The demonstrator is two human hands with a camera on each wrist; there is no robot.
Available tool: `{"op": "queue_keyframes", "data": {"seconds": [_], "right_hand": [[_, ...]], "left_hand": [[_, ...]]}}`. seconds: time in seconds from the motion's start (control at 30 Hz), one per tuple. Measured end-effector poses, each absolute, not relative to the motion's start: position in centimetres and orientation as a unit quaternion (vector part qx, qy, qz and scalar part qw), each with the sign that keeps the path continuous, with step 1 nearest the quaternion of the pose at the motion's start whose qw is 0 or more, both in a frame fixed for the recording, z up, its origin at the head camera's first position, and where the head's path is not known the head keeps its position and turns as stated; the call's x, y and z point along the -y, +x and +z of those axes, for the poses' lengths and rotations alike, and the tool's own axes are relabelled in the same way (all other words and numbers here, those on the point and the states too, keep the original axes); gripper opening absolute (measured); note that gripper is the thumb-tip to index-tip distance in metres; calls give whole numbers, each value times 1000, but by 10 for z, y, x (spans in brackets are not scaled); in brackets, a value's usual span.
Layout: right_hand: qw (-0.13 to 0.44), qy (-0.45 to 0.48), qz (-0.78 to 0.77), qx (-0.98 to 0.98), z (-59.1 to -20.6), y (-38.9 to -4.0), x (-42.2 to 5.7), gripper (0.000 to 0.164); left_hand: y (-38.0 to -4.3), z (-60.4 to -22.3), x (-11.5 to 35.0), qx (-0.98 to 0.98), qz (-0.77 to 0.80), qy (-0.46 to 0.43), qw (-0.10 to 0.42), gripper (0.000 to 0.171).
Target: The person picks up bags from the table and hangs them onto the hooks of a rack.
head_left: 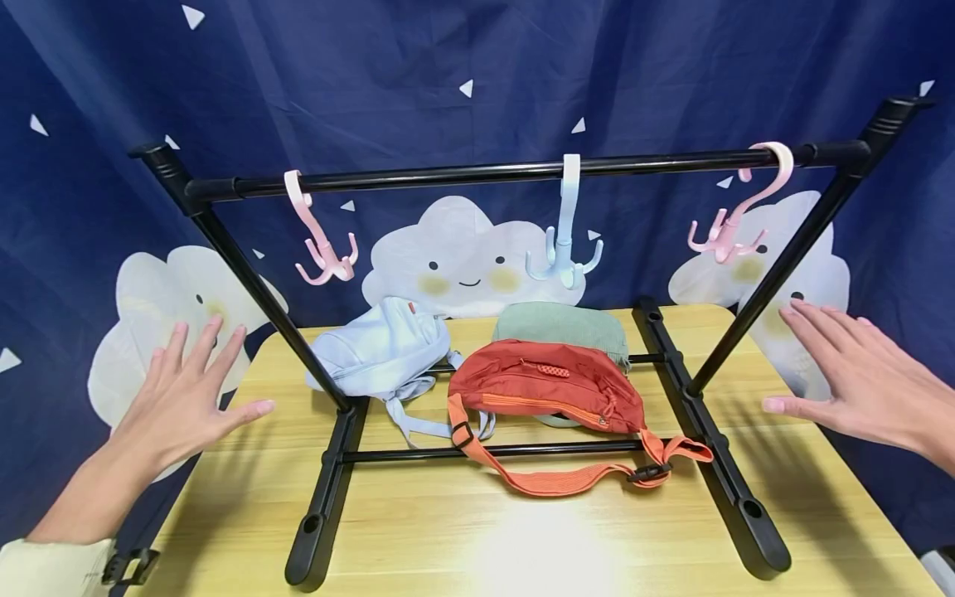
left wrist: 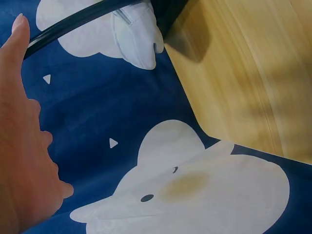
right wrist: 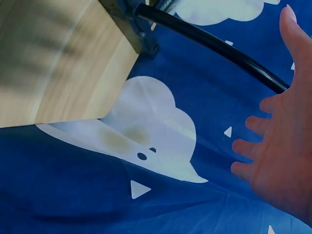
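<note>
My left hand point(head_left: 181, 398) hovers with spread fingers off the left side of a black rack point(head_left: 448, 175), holding nothing. On the other side my right hand point(head_left: 865, 381) is held up likewise, fingers extended and touching nothing. Between them, on the table, lie a red waist bag point(head_left: 548, 377) with an orange strap, a light blue bag point(head_left: 384, 344) at the left, and a grey-green corduroy bag point(head_left: 563, 325) partly hidden behind the red one. From the rack's top bar hang a pink hook point(head_left: 322, 240) at left, a light blue hook point(head_left: 564, 232), and another pink hook point(head_left: 734, 220) at right.
The rack's black feet point(head_left: 317, 531) stand on a wooden table point(head_left: 418, 531), joined by low crossbars point(head_left: 395, 455). A dark blue curtain point(head_left: 418, 91) with clouds and triangles hangs behind. Slanted side posts point(head_left: 783, 269) rise between each hand and the bags.
</note>
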State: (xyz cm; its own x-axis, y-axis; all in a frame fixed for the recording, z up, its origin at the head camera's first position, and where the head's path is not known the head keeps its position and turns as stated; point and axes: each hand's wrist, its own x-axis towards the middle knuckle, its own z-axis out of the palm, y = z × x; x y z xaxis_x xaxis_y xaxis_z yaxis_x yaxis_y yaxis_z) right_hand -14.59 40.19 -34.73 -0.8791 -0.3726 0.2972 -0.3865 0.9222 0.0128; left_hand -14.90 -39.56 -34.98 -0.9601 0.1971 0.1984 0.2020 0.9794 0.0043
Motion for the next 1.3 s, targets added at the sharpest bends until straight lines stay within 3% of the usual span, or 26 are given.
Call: {"op": "queue_keyframes", "data": {"seconds": [0.27, 0.67, 1.3], "right_hand": [[171, 212, 37, 962, -346, -145, -397, 124], [156, 196, 42, 967, -344, -141, -386, 112], [162, 212, 10, 964, -339, -131, -364, 109]], "left_hand": [[-149, -348, 388, 985, -14, -118, 128, 114], [-147, -347, 375, 977, -21, -126, 171, 116], [-149, -343, 359, 969, -9, -139, 206, 96]]}}
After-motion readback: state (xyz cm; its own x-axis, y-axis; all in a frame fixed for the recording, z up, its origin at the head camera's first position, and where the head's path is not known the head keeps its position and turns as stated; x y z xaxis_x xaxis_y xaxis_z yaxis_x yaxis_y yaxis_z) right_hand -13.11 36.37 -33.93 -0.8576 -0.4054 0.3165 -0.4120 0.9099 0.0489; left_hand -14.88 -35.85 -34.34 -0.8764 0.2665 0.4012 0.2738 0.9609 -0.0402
